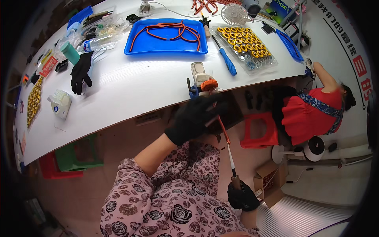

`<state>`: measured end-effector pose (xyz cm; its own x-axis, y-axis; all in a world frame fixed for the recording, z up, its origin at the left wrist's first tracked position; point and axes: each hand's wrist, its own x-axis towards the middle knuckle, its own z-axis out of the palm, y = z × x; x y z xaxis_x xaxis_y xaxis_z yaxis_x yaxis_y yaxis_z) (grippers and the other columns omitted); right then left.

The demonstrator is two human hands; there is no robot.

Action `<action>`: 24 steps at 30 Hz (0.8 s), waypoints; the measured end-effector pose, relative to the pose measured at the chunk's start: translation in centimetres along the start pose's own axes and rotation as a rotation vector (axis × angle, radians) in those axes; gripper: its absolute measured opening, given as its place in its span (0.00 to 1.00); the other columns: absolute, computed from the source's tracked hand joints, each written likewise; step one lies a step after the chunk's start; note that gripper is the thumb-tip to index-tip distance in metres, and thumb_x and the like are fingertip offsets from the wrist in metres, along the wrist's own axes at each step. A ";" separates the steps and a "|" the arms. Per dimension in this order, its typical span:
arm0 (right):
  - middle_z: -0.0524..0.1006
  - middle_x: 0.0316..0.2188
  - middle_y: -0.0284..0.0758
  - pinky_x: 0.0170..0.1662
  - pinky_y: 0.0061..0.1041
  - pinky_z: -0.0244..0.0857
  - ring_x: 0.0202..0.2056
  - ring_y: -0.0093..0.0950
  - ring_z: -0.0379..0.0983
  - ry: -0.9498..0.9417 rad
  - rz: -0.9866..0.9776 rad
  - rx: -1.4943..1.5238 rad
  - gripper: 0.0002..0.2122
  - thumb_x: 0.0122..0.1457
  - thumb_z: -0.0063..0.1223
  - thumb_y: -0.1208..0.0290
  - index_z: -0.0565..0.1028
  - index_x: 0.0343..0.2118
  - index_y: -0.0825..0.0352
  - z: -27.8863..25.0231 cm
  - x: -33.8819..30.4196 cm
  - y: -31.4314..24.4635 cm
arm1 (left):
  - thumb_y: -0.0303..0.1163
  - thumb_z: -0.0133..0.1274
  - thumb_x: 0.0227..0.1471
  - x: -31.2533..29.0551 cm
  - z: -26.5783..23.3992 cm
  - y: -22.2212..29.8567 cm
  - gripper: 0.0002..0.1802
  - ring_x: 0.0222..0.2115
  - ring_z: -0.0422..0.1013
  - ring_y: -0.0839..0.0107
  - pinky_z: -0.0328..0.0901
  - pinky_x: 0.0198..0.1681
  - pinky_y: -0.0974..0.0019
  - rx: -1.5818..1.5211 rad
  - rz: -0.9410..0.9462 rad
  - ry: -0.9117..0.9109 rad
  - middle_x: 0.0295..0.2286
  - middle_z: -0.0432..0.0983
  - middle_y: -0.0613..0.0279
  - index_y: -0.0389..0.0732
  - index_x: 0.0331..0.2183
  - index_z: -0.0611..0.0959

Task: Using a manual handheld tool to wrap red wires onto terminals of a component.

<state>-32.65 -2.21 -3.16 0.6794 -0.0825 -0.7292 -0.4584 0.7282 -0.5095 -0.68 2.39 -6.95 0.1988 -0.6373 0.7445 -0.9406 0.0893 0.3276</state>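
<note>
My right hand [242, 196], in a black glove, is closed around the handle of a wooden-handled tool [233, 168] with a pale, slender shaft. The shaft's tip meets the lower end of a reddish-brown cord [224, 132], which slants up toward an orange ring-shaped piece [209, 84] at the table edge. That piece sits against a clamp-like fixture [193, 91] with blue parts and a dark bent handle. My left hand [193, 118], also black-gloved, is just below the fixture beside the cord. Motion smears its fingers, so their grip is unclear.
On the white table [118, 85] are a blue tray [136, 49] of reddish-brown cords, a blue-handled screwdriver [227, 61], a pack of yellow rings [244, 43], a black glove [81, 73] and a tissue pack [60, 103]. A person in red [316, 114] is at right, near a red stool [258, 132].
</note>
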 end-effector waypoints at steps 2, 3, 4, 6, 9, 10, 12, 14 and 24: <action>0.59 0.11 0.21 0.10 0.15 0.45 0.08 0.14 0.53 0.000 -0.029 -0.039 0.09 0.59 0.48 0.60 0.66 0.26 0.58 -0.2 0.0 -0.2 | 0.27 0.53 0.38 -0.2 0.8 0.7 0.25 0.37 0.69 0.66 0.66 0.39 0.64 0.097 0.088 -0.034 0.41 0.73 0.66 0.50 0.44 0.78; 0.59 0.10 0.21 0.10 0.15 0.44 0.08 0.14 0.53 0.017 0.013 -0.043 0.11 0.60 0.47 0.59 0.66 0.24 0.57 -0.2 0.4 -0.6 | 0.28 0.53 0.38 -0.2 1.1 0.8 0.25 0.37 0.69 0.67 0.66 0.39 0.65 0.071 0.085 -0.025 0.41 0.73 0.67 0.51 0.44 0.78; 0.58 0.09 0.20 0.10 0.16 0.44 0.08 0.14 0.52 0.036 0.053 -0.043 0.13 0.60 0.45 0.57 0.66 0.22 0.57 -0.2 0.8 -1.1 | 0.28 0.52 0.38 -0.3 1.1 0.7 0.25 0.37 0.69 0.68 0.66 0.38 0.65 0.057 0.073 -0.030 0.40 0.73 0.69 0.52 0.44 0.78; 0.57 0.08 0.19 0.10 0.16 0.44 0.08 0.14 0.53 0.215 -0.051 0.114 0.17 0.62 0.42 0.54 0.64 0.18 0.56 0.1 1.7 -1.9 | 0.29 0.52 0.38 -0.6 1.2 0.5 0.25 0.36 0.69 0.69 0.66 0.37 0.65 0.038 0.076 -0.045 0.40 0.73 0.70 0.52 0.44 0.78; 0.61 0.10 0.22 0.10 0.15 0.46 0.09 0.14 0.55 0.270 -0.360 0.374 0.11 0.61 0.45 0.61 0.66 0.23 0.59 0.9 3.6 -3.0 | 0.30 0.52 0.38 -1.6 0.7 0.4 0.24 0.35 0.70 0.69 0.66 0.35 0.65 0.015 0.121 -0.078 0.39 0.73 0.70 0.52 0.43 0.78; 0.62 0.11 0.23 0.10 0.15 0.47 0.09 0.15 0.56 0.440 -0.475 0.072 0.09 0.60 0.46 0.64 0.67 0.25 0.60 1.3 4.3 -3.2 | 0.31 0.52 0.38 -1.9 0.5 0.5 0.24 0.34 0.70 0.69 0.66 0.35 0.65 -0.001 0.139 -0.076 0.39 0.73 0.70 0.51 0.44 0.78; 0.65 0.13 0.26 0.11 0.16 0.49 0.10 0.16 0.58 0.570 -0.572 -0.245 0.05 0.58 0.48 0.70 0.67 0.29 0.63 2.1 5.5 -3.6 | 0.31 0.53 0.38 -2.5 -0.4 0.9 0.24 0.34 0.70 0.69 0.66 0.34 0.65 -0.050 0.157 -0.076 0.38 0.74 0.69 0.51 0.43 0.78; 0.67 0.16 0.28 0.11 0.16 0.51 0.11 0.17 0.60 0.464 -0.571 -0.259 0.04 0.56 0.49 0.74 0.67 0.33 0.66 2.7 6.3 -4.0 | 0.32 0.54 0.38 -3.0 -1.8 1.5 0.22 0.34 0.71 0.69 0.66 0.34 0.65 -0.111 0.167 -0.055 0.37 0.75 0.69 0.51 0.42 0.79; 0.66 0.14 0.29 0.10 0.17 0.51 0.09 0.17 0.59 0.540 -0.666 -0.218 0.06 0.56 0.50 0.72 0.67 0.34 0.66 3.8 8.0 -6.8 | 0.26 0.56 0.43 1.6 -6.7 -3.6 0.16 0.27 0.74 0.69 0.68 0.30 0.72 -0.237 -0.197 0.396 0.31 0.78 0.59 0.43 0.38 0.82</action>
<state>-21.94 -5.18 -3.76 0.5063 -0.7934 -0.3380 -0.2000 0.2733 -0.9409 4.87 6.20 -3.05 0.4993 -0.3241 0.8036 -0.7951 0.1971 0.5735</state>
